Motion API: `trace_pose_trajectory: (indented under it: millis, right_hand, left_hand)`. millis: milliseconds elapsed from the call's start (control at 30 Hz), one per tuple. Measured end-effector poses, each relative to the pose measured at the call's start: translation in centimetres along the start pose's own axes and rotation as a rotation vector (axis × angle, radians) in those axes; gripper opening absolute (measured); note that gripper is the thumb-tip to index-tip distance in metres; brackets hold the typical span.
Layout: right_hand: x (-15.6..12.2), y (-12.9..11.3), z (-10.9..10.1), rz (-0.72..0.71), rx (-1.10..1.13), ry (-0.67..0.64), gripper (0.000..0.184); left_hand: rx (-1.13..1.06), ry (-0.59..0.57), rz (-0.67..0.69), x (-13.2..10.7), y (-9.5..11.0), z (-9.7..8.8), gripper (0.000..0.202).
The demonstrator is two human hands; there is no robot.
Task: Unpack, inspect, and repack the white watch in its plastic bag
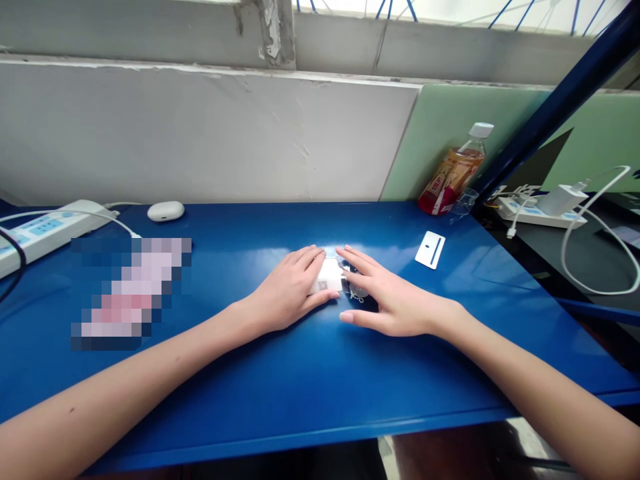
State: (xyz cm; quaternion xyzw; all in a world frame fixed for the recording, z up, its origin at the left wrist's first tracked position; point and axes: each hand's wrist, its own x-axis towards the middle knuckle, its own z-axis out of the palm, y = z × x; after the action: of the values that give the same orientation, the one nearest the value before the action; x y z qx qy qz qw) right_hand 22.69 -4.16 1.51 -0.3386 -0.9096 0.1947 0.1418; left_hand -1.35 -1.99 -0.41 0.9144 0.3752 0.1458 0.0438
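Note:
A small white packet point(330, 277) with a printed code lies in the middle of the blue table point(320, 380). My left hand point(287, 290) rests on its left side, fingers stretched along its top and thumb against its near edge. My right hand point(390, 297) lies flat just right of the packet, fingers spread over a small dark item with a bit of chain point(356, 293), which is mostly hidden.
A white card with a slot point(431, 249) lies to the right. A bottle of amber drink point(455, 175) stands at the back right. Power strips point(45, 230) point(537, 212) with white cables sit at both sides. A white oval case point(165, 211) is at the back left.

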Motion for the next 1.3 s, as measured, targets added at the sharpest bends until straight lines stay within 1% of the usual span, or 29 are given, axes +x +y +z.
trace_pose_trajectory:
  millis: [133,267,367,433,500,600,700,767,833,933,1100,1200,1300]
  right_hand:
    - [0.0,0.4,-0.4,0.014,0.035,0.034,0.057]
    - [0.1,1.3,-1.4,0.088,0.037,0.074,0.048]
    - [0.1,2.1,-1.8,0.163,-0.018,0.183,0.045]
    - [0.1,2.6,-1.9,0.181,-0.063,0.21,0.042]
    - [0.1,2.9,-1.9,0.174,-0.073,0.188,0.035]
    - [0.1,2.9,-2.0,0.156,-0.03,0.159,0.03]
    - [0.2,2.6,-2.3,0.158,0.07,0.188,0.025]
    - [0.3,2.2,-2.5,0.171,0.146,0.197,0.024]
    - [0.3,1.8,-2.7,0.184,0.202,0.176,0.024]
    - [0.3,1.2,-2.8,0.183,0.233,0.145,0.026]
    - [0.2,0.6,-2.2,0.107,0.183,0.142,0.035]
    - [0.2,0.4,-1.8,0.057,0.105,0.104,0.038]
    - [0.0,0.4,-1.6,0.035,0.047,0.072,0.039]
  left_hand:
    - [0.049,-0.085,-0.001,0.2,0.1,-0.1,0.077]
    - [0.063,-0.126,-0.012,0.3,0.1,-0.2,0.08]
    - [0.063,-0.133,-0.013,0.3,0.1,-0.3,0.079]
    - [0.04,-0.108,-0.024,0.2,0.2,-0.2,0.077]
    - [0.012,-0.075,-0.036,0.1,0.2,-0.1,0.074]
    - [-0.006,-0.054,-0.042,0.0,0.2,0.1,0.07]
    - [-0.009,-0.047,-0.042,0.0,0.1,0.2,0.072]
    - [-0.006,-0.047,-0.039,0.1,0.1,0.2,0.074]
    - [0.009,-0.056,-0.032,0.1,0.1,0.2,0.076]
    - [0.049,-0.083,-0.021,0.2,0.1,0.1,0.079]
    - [0.079,-0.106,-0.017,0.2,0.2,0.0,0.079]
    - [0.079,-0.101,-0.016,0.2,0.2,-0.1,0.078]
    - [0.08,-0.087,-0.011,0.2,0.3,-0.1,0.076]
